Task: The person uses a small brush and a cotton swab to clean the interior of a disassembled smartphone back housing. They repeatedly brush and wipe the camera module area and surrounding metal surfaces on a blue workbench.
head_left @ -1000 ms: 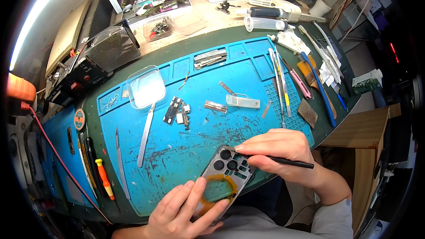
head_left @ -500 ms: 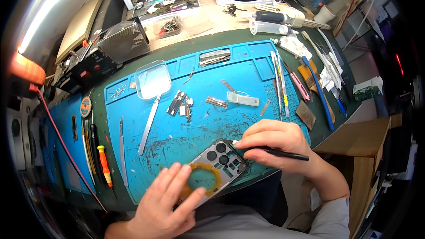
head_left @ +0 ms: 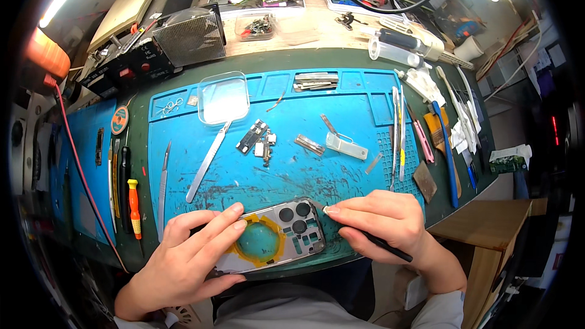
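Observation:
A grey phone frame [head_left: 283,261] with three round black camera rings and a large round opening ringed in amber tape lies on the blue work mat [head_left: 286,176], near its front edge. My left hand [head_left: 189,247] grips the frame's left end, fingers across the top and thumb along the near edge. In my right hand [head_left: 387,222] is a slim black-handled tool [head_left: 387,248], held like a pen. Its thin tip points at the frame's far right corner, by the camera rings; whether it touches I cannot tell. Something small and white shows at those fingertips.
Beyond the frame lie small phone parts [head_left: 259,140], a clear plastic tray [head_left: 223,99] and a silver scalpel-like tool [head_left: 209,161]. Tweezers [head_left: 396,134], a pink-handled tool [head_left: 423,140] and a blue-handled brush [head_left: 446,155] lie at right. An orange screwdriver [head_left: 133,207] is at left.
The phone frame has shifted left and turned closer to level. My left hand has moved from hovering over it to gripping its left end. My right hand still holds the tool beside the corner.

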`<state>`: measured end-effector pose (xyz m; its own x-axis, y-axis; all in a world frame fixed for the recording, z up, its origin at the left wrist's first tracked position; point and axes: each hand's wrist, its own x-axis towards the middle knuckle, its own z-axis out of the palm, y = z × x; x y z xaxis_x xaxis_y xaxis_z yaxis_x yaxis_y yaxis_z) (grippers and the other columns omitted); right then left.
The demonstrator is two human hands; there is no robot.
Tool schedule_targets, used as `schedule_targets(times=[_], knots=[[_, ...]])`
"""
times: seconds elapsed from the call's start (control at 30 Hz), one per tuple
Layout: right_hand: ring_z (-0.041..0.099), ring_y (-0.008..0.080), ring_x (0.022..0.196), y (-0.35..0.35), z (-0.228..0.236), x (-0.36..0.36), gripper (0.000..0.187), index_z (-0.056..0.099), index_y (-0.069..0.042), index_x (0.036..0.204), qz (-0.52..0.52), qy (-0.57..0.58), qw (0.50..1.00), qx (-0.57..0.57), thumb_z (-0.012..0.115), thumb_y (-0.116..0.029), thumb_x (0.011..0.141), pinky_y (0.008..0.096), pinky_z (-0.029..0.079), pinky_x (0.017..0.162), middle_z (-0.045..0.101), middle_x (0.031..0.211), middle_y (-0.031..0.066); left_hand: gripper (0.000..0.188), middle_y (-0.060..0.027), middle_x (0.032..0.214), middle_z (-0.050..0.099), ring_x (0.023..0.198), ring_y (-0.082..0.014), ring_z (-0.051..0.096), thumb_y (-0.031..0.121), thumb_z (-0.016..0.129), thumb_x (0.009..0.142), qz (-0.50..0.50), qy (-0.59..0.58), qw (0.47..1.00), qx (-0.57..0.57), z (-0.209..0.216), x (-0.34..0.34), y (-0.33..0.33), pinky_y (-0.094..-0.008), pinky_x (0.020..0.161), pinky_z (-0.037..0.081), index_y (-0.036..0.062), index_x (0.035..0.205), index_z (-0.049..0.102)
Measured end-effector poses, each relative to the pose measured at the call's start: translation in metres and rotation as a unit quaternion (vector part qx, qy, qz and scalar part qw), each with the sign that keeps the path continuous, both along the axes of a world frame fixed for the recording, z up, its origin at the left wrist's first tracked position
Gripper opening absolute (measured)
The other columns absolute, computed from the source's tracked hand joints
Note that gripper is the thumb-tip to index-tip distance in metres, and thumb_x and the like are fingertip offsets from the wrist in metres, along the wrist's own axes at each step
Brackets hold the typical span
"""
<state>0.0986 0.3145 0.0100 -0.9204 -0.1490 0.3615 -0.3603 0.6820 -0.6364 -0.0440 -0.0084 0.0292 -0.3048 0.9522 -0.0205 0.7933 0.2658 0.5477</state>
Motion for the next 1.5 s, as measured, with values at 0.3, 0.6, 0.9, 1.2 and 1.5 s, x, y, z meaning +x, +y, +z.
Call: schedule_targets(times=[0.3,0.6,0.9,1.2,1.5], knots=[[0.075,0.0244,0.073,-0.001,0.000,-0.002,0.033,0.082,0.000,0.115,-0.005,-0.027,0.999,-0.031,0.081,0.000,0.082,0.0319,0.058,0.063,0.082,0.104,0.0149,0.089,-0.0156,0.156,0.063,0.124,-0.0323,0.060,0.027,0.094,0.073,-0.003,-0.011,0.999,0.031,-0.005,-0.008,0.003,-0.0426,0.105,0.046,-0.0034,0.149,0.059],[0.078,0.0256,0.078,-0.001,0.001,-0.004,0.031,0.082,0.001,0.113,-0.007,-0.057,0.997,-0.058,0.079,0.000,0.082,0.0318,0.060,0.067,0.083,0.104,0.0166,0.091,-0.0174,0.155,0.063,0.123,-0.0310,0.061,0.025,0.094,0.075,-0.006,-0.045,0.998,0.051,-0.008,-0.012,0.002,-0.0412,0.105,0.046,-0.0036,0.151,0.055],[0.079,0.0251,0.075,-0.001,-0.002,-0.003,0.031,0.083,0.000,0.109,-0.018,-0.043,0.997,-0.054,0.079,0.000,0.079,0.0319,0.062,0.066,0.083,0.099,0.0159,0.087,-0.0179,0.157,0.062,0.124,-0.0309,0.060,0.028,0.093,0.079,-0.009,-0.049,0.998,0.044,-0.008,-0.013,0.002,-0.0408,0.105,0.044,-0.0032,0.151,0.056],[0.078,0.0247,0.076,-0.002,0.001,-0.003,0.030,0.083,0.000,0.112,-0.017,-0.050,0.998,-0.041,0.081,-0.001,0.081,0.0316,0.060,0.064,0.083,0.101,0.0153,0.089,-0.0188,0.157,0.061,0.123,-0.0309,0.060,0.028,0.093,0.079,-0.012,-0.051,0.998,0.046,-0.007,-0.013,0.002,-0.0410,0.104,0.045,-0.0034,0.153,0.054],[0.078,0.0257,0.081,0.001,0.005,-0.004,0.040,0.079,0.001,0.121,0.010,-0.060,0.997,-0.044,0.086,0.003,0.082,0.0329,0.060,0.066,0.081,0.110,0.0149,0.091,-0.0191,0.157,0.061,0.123,-0.0309,0.061,0.027,0.093,0.077,-0.014,-0.049,0.997,0.052,-0.007,-0.013,0.003,-0.0413,0.104,0.046,-0.0037,0.153,0.054]])
